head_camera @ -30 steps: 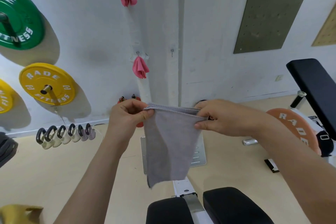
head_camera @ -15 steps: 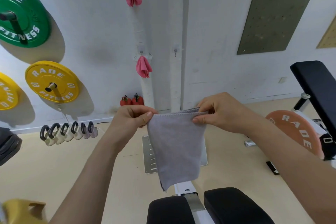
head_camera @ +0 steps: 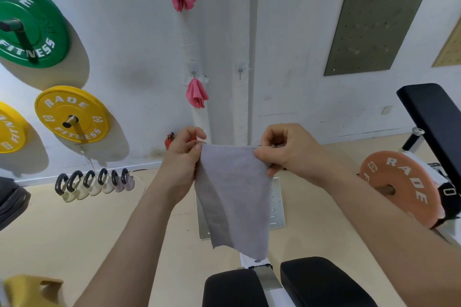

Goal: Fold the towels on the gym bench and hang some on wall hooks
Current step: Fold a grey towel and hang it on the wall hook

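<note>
Above the gym bench (head_camera: 324,281), left hand (head_camera: 183,157) and right hand (head_camera: 284,154) pinched the grey towel (head_camera: 232,197) by its corners (doubled, perhaps); one slack pinch risked dropping it.

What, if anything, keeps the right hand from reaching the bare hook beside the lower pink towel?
Probably yes: nothing stands between right hand and hook, though it pinches the grey towel.

Mostly hidden behind left hand (head_camera: 183,158) — red object (head_camera: 169,141), perhaps a kettlebell.
</note>
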The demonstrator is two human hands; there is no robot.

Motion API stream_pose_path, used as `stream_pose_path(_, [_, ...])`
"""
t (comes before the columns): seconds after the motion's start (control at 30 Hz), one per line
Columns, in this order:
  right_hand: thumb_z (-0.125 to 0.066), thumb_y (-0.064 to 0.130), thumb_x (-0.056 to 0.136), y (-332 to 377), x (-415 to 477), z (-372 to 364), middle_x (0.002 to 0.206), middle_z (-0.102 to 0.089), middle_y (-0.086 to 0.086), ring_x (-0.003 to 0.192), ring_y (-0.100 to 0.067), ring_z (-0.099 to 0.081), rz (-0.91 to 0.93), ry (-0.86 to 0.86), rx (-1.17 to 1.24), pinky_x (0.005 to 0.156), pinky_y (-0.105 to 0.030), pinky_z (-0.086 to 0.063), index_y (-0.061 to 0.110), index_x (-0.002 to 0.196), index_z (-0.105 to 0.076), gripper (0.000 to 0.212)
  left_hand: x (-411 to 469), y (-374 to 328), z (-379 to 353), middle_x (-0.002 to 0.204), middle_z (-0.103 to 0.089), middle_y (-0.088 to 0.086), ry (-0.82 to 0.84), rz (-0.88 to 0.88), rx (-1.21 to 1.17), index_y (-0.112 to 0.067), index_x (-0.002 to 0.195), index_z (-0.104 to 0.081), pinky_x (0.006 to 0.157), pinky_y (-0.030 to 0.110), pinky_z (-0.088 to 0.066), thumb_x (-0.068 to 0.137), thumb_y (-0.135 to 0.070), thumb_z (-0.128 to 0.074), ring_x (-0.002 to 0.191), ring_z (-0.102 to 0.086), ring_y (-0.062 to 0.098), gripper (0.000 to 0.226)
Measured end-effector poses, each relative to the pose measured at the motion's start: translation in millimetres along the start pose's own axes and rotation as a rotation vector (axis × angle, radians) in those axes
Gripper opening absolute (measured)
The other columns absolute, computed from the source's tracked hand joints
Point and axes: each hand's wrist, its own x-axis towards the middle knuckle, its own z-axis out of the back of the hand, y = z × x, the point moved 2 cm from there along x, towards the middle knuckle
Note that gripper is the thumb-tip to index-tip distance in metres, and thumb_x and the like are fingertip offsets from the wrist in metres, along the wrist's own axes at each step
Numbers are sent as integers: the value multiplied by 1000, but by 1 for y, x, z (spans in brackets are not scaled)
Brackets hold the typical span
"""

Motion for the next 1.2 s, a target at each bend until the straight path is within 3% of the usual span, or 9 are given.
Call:
stream_pose_path(0.17, [-60, 12, 91, -10, 6, -12, 80, -53, -7, 64, -18, -63, -80, 148, -85, 71, -30, -60, 13, 101, -63, 10, -8, -1, -19, 95, -64, 11, -146, -37, 313, -31, 91, -63, 82, 34, -45, 96, -16, -40, 87, -58, 19, 28])
stream_pose_path(0.3, [-59, 19, 95, -25, 10, -19, 90, -68, 1, 87, -20, -70, -122, 416, -175, 74, -25, -58, 15, 113, -69, 21, -18, -6, -23, 97, -66, -10, 231, 75, 384, -27, 103, -68, 81, 23, -49, 84, -63, -52, 92, -63, 5, 43])
stream_pose_path(0.43, [-74, 17, 83, -44, 14, -16, 88, -74, -2, 85, -19, -72, -206, 476, -171, 74, -26, -58, 14, 95, -74, 13, -18, 9, -13, 108, -71, 3, 576, 279, 538, -17, 113, -66, 80, 27, -55, 78, -29, -77, 97, -68, 13, 39])
stream_pose_path(0.53, [-74, 20, 83, -59, 17, -14, 88, -74, -3, 84, -25, -73, -228, 493, -290, 79, -34, -60, 10, 94, -73, 14, -14, 29, -4, 89, -74, 6, 496, 288, 636, -11, 89, -74, 76, 34, -55, 72, -17, -82, 82, -68, 21, 20])
stream_pose_path(0.7, [-58, 19, 94, -70, 26, -21, 85, -70, -9, 74, -19, -72, -124, 344, -615, 75, -34, -57, 10, 78, -63, 19, -5, 47, -2, 62, -58, -6, 244, 88, 764, -17, 73, -72, 52, 17, -34, 72, -21, -81, 52, -44, 2, 10])
stream_pose_path(0.87, [-50, 11, 96, -78, 30, -24, 64, -48, 6, 72, -24, -54, 78, 110, -673, 66, -36, -42, 31, 61, -35, 43, 1, 52, -1, 76, -69, -13, -31, -127, 825, -22, 83, -74, 68, 16, -46, 78, -6, -71, 72, -61, 3, 17])
stream_pose_path(0.93, [-49, 6, 94, -85, 25, -28, 62, -44, 9, 68, -23, -49, 184, 28, -702, 62, -34, -36, 31, 65, -37, 41, -3, 54, 0, 79, -68, -16, -102, -159, 813, -22, 83, -73, 72, 9, -44, 78, -1, -69, 77, -61, 2, 22])
stream_pose_path(1.03, [-52, 1, 92, -113, 6, -39, 83, -66, -5, 78, -27, -60, 257, -2, -686, 69, -36, -48, 13, 92, -64, 16, -20, 68, 3, 81, -68, -11, -151, -227, 880, -20, 80, -71, 77, 15, -45, 72, 0, -73, 79, -61, 11, 22])
stream_pose_path(1.2, [-53, 10, 95, -189, -65, -85, 107, -67, -2, 95, -21, -63, 179, 201, -666, 80, -25, -45, 15, 113, -61, 21, -87, 143, 17, 77, -63, -6, 11, -125, 1034, -14, 71, -64, 65, 26, -45, 65, 1, -79, 72, -55, 16, 22])
